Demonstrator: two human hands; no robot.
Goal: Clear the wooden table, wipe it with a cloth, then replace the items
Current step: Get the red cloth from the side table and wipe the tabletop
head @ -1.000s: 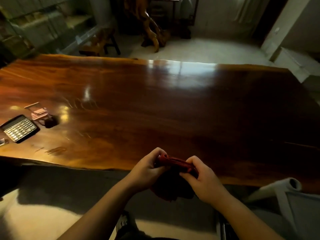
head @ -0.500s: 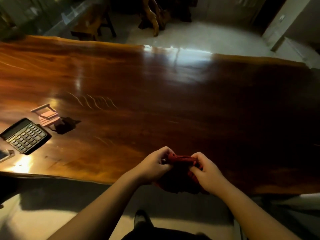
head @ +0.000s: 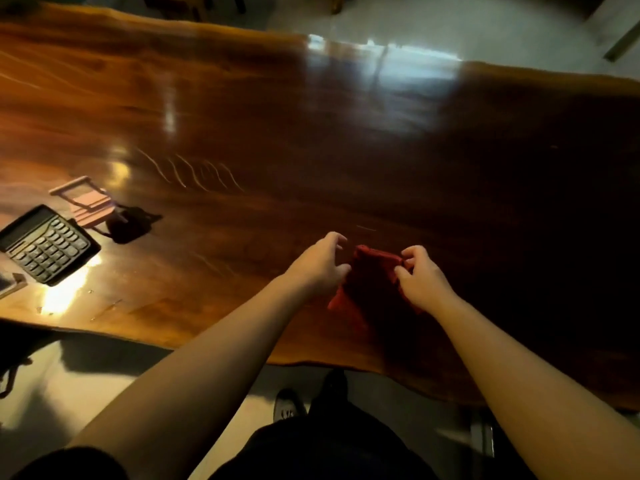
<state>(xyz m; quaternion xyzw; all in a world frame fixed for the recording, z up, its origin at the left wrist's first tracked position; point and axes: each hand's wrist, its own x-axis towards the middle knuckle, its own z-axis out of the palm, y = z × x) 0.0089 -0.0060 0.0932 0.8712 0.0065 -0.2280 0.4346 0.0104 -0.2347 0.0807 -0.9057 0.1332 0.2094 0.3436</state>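
A dark red cloth (head: 369,282) hangs over the near part of the wide glossy wooden table (head: 311,133). My right hand (head: 420,277) pinches the cloth's top right corner. My left hand (head: 320,263) is just left of the cloth with its fingers spread, off the fabric. A black calculator (head: 46,244) lies at the table's left end. Beside it stands a small pink wooden stand (head: 86,202) with a dark object (head: 126,225) at its right.
A small flat object (head: 10,285) pokes in at the far left edge of the table. The table's near edge runs wavy across the view, with pale floor and my shoe (head: 287,407) below it. Beyond the far edge lies light floor.
Both hands carried the cloth forward from the table's near edge to over the tabletop. My left hand let go of the cloth and spread its fingers. The camera tilted further down.
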